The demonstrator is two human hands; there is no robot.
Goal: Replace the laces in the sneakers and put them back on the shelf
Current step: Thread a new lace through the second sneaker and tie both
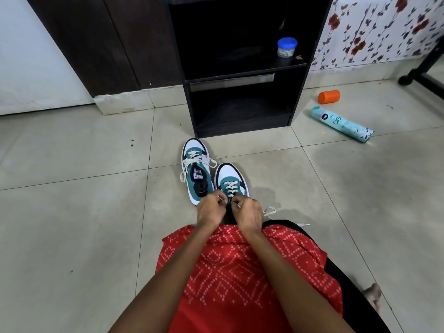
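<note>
I am looking down at both sneakers on the tiled floor (pixel 72 164), just in front of the black shelf (pixel 298 92), toes pointing toward it. The far sneaker (pixel 195 171) sits closest to the shelf's foot. It has a white toe, teal panels and black trim. Its loose lace (pixel 192 162) runs through only the eyelets nearest the toe, and the ends spill over both sides, leaving the black tongue (white label showing) laid open.

The near sneaker (pixel 230 176) stands just beside its partner, a little farther out from the shelf, in the same colours. Its cream lace (pixel 231 188) crosses in neat rungs up the teal front. At the top of that lacing the left hand (pixel 210 209) and right hand (pixel 248 213) meet, fingers (pixel 236 202) of each curled tight and pinching the cream lace between them. One tail of the lace trails out onto the floor from under the right hand.

On the shelf's middle board, toward its right wall, stands a blue-lidded jar (pixel 287 47). On the floor to the right of the shelf lie an orange container (pixel 329 96) and a teal spray can (pixel 342 124).
</note>
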